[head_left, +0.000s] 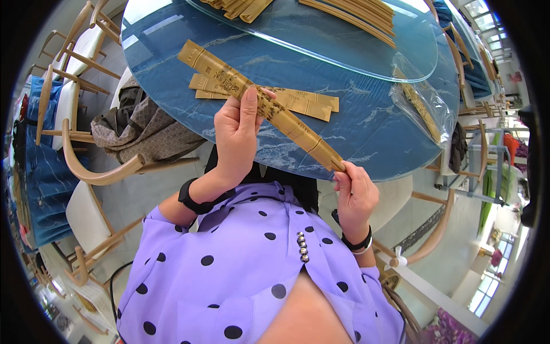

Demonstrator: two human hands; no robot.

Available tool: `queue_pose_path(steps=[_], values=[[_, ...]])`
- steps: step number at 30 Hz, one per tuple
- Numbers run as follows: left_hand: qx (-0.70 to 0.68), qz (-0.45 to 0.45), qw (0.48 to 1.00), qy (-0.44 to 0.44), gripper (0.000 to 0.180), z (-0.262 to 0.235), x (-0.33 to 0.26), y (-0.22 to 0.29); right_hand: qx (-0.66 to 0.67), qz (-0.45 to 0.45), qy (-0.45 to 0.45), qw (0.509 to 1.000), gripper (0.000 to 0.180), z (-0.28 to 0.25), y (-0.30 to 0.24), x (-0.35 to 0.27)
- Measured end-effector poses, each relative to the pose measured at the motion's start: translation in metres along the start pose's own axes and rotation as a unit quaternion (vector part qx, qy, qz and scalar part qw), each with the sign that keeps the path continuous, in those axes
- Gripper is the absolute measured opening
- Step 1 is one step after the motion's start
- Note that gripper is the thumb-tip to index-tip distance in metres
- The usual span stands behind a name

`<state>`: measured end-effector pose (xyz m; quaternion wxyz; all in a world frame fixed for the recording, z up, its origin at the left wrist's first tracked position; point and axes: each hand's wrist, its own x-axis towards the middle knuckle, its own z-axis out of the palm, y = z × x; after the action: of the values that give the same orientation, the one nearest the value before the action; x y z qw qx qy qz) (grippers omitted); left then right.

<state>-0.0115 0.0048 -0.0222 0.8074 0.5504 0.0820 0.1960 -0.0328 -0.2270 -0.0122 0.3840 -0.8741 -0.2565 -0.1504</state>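
Note:
A long, narrow gold cardboard strip (292, 128) with dark print and crease lines slants across the near edge of the table, its far-left end raised. My left hand (238, 129) is closed on it near the middle, thumb on top and fingers beneath. My right hand (356, 194) pinches its lower right end between thumb and fingertips. Just beyond the held strip, flat gold strips (312, 103) lie overlapping on the blue tabletop, partly covered by it and by my left hand.
The blue marble-patterned table (172, 74) carries a raised glass turntable (309, 43). On the glass sit a pile of gold strips (243, 8) and a stack of long gold pieces (355, 18). A clear plastic bag (424, 109) with gold contents lies right. A brown patterned bag (143, 123) rests on a chair left.

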Motion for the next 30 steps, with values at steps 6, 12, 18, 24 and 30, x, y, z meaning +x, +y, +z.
queue_pose_path(steps=[6,12,18,24,30], values=[[-0.001,-0.003,1.0,-0.009,0.039,-0.006,0.006,0.007,0.0,-0.029,0.004,1.0,0.019,0.005,-0.002,0.003],[0.014,0.0,1.0,-0.015,0.042,0.001,0.003,0.005,-0.006,-0.007,0.016,1.0,0.017,0.009,-0.002,-0.002],[0.006,-0.014,1.0,-0.021,0.043,-0.005,0.005,0.006,0.002,-0.015,0.013,1.0,0.015,0.008,-0.005,-0.001],[0.073,0.042,0.996,-0.01,0.046,-0.007,0.007,-0.001,0.007,-0.011,0.013,1.0,0.013,0.008,-0.011,0.0],[0.067,0.036,0.997,-0.015,0.042,-0.002,0.002,0.004,0.021,-0.024,0.01,0.999,0.015,0.011,-0.011,0.002]])
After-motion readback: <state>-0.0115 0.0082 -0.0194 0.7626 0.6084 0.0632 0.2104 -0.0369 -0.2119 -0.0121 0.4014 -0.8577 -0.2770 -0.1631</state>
